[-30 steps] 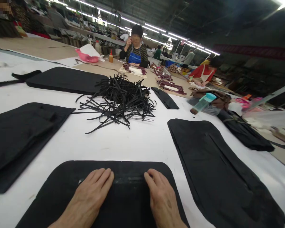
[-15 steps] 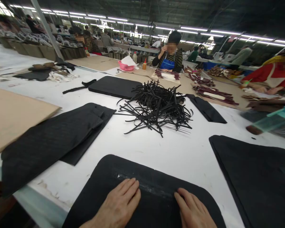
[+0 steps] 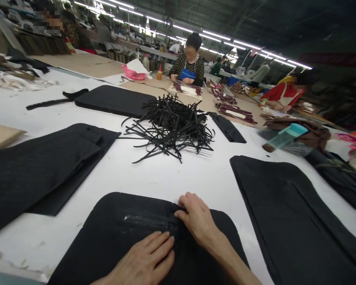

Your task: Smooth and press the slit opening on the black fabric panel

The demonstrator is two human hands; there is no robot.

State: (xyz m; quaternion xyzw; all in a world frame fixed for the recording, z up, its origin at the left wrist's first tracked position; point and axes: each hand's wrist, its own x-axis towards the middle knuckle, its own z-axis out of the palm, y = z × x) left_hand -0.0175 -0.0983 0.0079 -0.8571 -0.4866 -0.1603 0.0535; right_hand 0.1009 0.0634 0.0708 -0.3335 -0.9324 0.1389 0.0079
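A black fabric panel [image 3: 106,245] with rounded corners lies on the white table right in front of me. A shiny glued strip [image 3: 145,220] runs across its upper part. My left hand [image 3: 145,261] lies flat on the panel, fingers stretched out just below the strip. My right hand [image 3: 197,219] has its fingers curled at the strip's right end, near the panel's far edge, pinching or pressing there. Whether anything is in them I cannot make out.
A heap of black strips [image 3: 173,124] lies mid-table. Other black panels lie at left [image 3: 38,166], right [image 3: 290,213] and far back [image 3: 112,101]. A teal-capped bottle [image 3: 284,136] lies on its side at the right. People sit working at the far side.
My right hand has moved left and forward to the strip's right end and curled its fingers. My left hand has slid back a little. The view has swung right.
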